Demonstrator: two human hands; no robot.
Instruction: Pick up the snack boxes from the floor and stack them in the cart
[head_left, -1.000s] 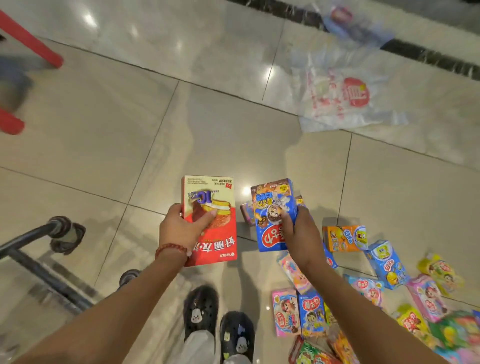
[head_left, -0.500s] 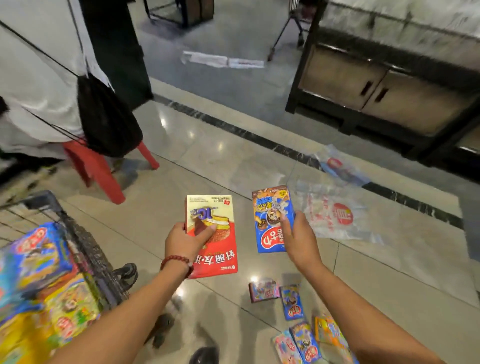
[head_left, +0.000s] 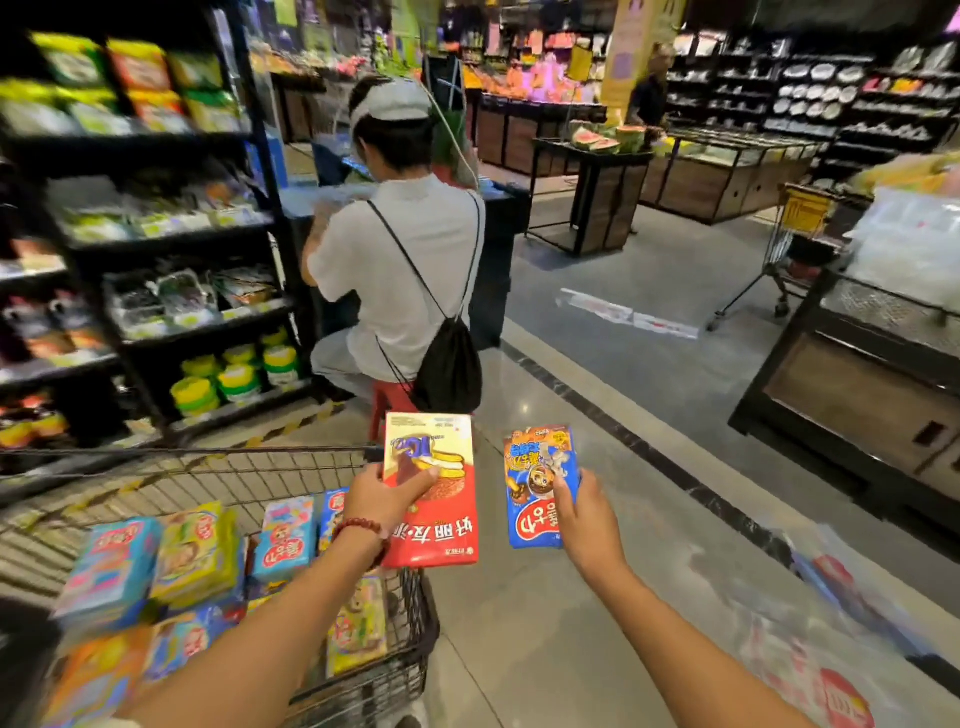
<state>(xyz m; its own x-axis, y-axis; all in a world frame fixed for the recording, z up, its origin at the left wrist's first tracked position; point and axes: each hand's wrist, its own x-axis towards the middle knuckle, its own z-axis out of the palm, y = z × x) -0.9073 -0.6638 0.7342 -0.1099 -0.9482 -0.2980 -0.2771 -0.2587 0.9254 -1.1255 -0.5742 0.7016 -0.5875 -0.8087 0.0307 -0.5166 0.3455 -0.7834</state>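
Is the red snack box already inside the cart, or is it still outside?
Outside. The left hand holds the red snack box in the air beyond the cart rim.

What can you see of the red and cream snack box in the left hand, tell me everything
The red and cream snack box is a flat rectangular carton, apparently glossy cardboard. Its far half is cream with a picture of a chocolate-coated pie, its near half red with white characters that read upside down from here. It looks closed and undented. The left hand grips its left edge, thumb across the front, holding it face-up above the right rim of the cart. It does not touch the blue box beside it.
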